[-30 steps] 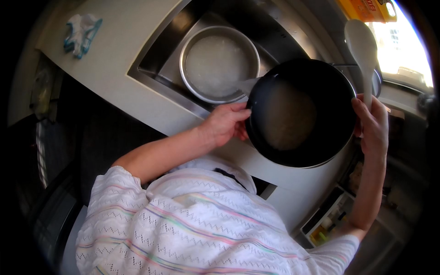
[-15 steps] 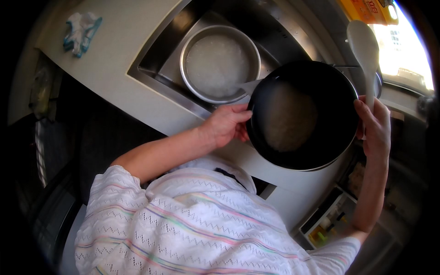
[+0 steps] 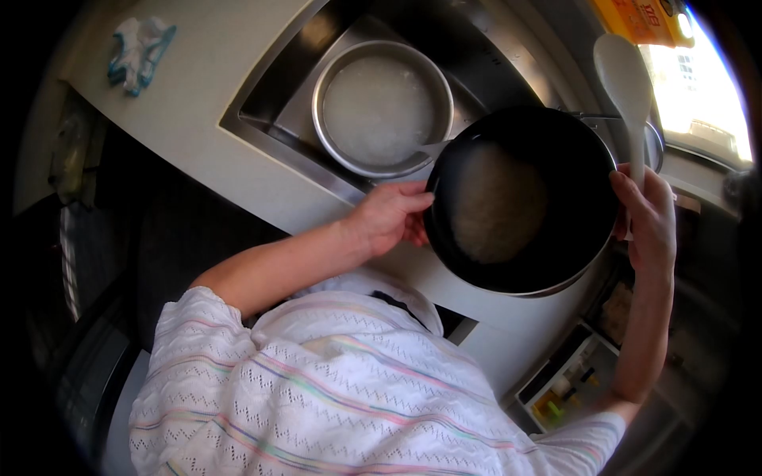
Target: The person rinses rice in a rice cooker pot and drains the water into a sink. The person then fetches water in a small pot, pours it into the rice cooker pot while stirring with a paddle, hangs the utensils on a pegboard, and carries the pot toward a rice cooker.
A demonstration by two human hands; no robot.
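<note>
I hold a black pot (image 3: pixel 567 222) in front of me, its inside facing up toward me. Pale wet grains that look like rice (image 3: pixel 500 210) lie in its bottom. My left hand (image 3: pixel 389 218) is closed on the pot's near left rim, thumb on top. On the opposite side my right hand (image 3: pixel 649 206) grips the rim and also a white paddle-shaped spoon (image 3: pixel 625 75), which points up and away. A round metal basin (image 3: pixel 320 119) with cloudy whitish water (image 3: pixel 379 111) stands in the sink. Between pot and basin shows a thin pale streak (image 3: pixel 435 148), apparently pouring liquid.
The steel sink (image 3: pixel 266 103) is set into a pale countertop (image 3: pixel 194 143). A white and blue cloth (image 3: pixel 139 55) lies at the far left. An orange package (image 3: pixel 647 20) stands by the bright window. Lower right is an open drawer or shelf (image 3: pixel 567 381) with small items.
The pale streak at the pot's left edge has become thinner. The pot has shifted very slightly left, both hands still on it.
</note>
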